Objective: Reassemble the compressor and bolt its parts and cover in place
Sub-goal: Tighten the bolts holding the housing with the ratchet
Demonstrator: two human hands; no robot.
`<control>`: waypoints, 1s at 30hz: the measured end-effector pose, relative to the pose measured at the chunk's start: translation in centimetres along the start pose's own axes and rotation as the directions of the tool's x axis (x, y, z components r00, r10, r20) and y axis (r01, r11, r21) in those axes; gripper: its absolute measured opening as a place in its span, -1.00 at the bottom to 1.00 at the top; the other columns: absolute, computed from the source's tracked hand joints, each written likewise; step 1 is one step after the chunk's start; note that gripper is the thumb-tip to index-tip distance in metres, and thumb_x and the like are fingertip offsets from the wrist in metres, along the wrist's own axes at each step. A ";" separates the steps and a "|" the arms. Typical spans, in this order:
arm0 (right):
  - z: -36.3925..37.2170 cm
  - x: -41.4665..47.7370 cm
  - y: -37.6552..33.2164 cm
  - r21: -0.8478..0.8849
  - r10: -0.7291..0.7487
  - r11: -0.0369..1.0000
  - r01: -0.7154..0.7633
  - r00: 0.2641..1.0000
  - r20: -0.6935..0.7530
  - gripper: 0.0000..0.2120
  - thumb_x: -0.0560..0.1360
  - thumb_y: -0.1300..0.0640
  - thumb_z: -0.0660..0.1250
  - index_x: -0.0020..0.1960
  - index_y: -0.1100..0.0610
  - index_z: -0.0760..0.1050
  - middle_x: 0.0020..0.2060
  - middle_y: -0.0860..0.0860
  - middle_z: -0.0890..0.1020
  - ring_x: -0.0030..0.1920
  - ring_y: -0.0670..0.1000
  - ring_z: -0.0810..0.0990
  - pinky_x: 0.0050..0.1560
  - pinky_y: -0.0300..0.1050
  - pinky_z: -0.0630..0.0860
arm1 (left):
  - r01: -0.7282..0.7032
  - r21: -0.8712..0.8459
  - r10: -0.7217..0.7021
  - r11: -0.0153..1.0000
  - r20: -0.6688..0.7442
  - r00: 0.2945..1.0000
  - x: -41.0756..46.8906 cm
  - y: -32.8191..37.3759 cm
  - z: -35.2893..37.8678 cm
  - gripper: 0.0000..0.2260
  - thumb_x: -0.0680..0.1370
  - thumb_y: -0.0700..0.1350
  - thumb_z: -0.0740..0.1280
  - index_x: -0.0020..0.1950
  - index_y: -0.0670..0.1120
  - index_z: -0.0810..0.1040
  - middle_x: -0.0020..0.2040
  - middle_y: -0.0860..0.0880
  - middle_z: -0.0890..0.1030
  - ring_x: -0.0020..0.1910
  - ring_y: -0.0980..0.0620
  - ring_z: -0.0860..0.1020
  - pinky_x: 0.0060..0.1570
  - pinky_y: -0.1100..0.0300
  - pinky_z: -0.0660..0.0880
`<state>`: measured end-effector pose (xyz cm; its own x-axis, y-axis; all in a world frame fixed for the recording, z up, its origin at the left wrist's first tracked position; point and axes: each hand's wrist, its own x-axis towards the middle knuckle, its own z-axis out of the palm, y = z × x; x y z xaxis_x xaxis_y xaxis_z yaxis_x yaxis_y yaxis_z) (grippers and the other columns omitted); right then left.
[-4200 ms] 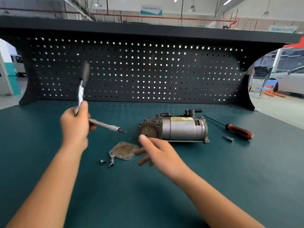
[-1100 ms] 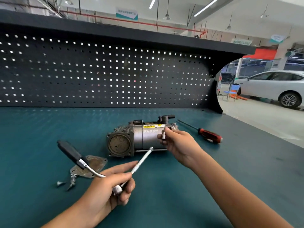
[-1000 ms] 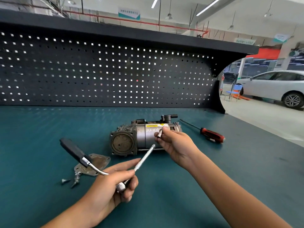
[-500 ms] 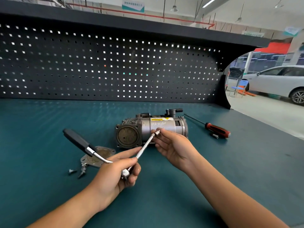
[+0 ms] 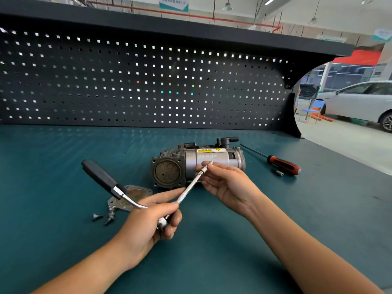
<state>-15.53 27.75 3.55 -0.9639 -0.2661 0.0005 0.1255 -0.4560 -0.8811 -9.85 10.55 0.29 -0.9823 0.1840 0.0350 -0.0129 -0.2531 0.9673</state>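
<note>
On the teal surface (image 5: pixel 203 257), just beyond both hands, we find the compressor (image 5: pixel 220 157) lying on its side. Its long axis runs left to right across our view, and the uncovered round end face points left and slightly toward us.

The left hand (image 5: pixel 148 221) grips a ratchet (image 5: pixel 118 190) at its head, fingers curled round the joint, with the black handle rising away to the left. An extension bar (image 5: pixel 191 185) runs from that head up and to the right. The right hand (image 5: pixel 229 185) pinches the bar's far tip between thumb and fingertips, directly in front of the compressor body. A small piece sits at that tip. We cannot tell whether it is fully seated, as the fingers hide the joint.

The cover plate (image 5: pixel 140 193) lies flat on the surface, just left of the open end face and partly behind the ratchet. Loose bolts (image 5: pixel 96 217) lie near its front edge. A screwdriver (image 5: pixel 284 165) and a small socket (image 5: pixel 279 172) rest to the right, well apart from the work.

In our judgement, tool preparation is in hand and the cover is not yet fitted. The left hand is nearer the cover and bolts, the right nearer the body. The tool would have to meet the end face from the left, along the compressor's axis.
</note>
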 end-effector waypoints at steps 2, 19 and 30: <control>-0.1 -0.1 -0.1 0.000 -0.005 1.000 0.005 0.999 0.033 -0.88 0.53 0.29 0.22 -0.09 0.20 0.53 -0.25 0.06 0.70 -0.26 -0.05 0.68 -0.22 -0.26 0.60 | 0.010 -0.028 -0.010 1.000 0.006 1.000 -0.2 0.2 0.1 -0.70 0.54 -0.32 0.17 0.02 -0.09 0.66 -0.49 -0.09 0.41 -0.60 0.06 0.28 -0.59 0.29 0.26; 1.6 -0.8 1.4 -0.097 -0.215 0.973 0.211 0.976 -0.030 -0.84 0.55 0.26 0.24 -0.18 0.19 0.55 -0.29 0.03 0.69 -0.26 -0.07 0.65 -0.15 -0.27 0.59 | 0.157 -0.328 -0.152 0.931 0.042 0.988 -0.3 0.9 0.2 -0.73 0.30 -0.28 0.22 -0.10 -0.20 0.65 -0.52 -0.03 0.32 -0.68 0.16 0.21 -0.66 0.42 0.19; 2.1 -0.8 2.2 -0.260 -0.221 0.945 0.200 0.974 -0.053 -0.78 0.58 0.12 0.22 -0.15 0.12 0.58 -0.25 -0.01 0.71 -0.23 -0.07 0.68 -0.22 -0.31 0.57 | 0.105 -0.216 -0.106 0.971 0.003 0.994 -0.2 1.9 0.3 -0.74 0.51 -0.31 0.14 0.04 -0.17 0.58 -0.51 -0.01 0.35 -0.64 0.15 0.22 -0.63 0.37 0.21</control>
<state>-14.02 25.16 2.63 -0.9789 -0.1133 0.1698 -0.1353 -0.2631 -0.9553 -9.62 10.28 2.20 -0.9748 0.2129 -0.0673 -0.1556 -0.4317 0.8885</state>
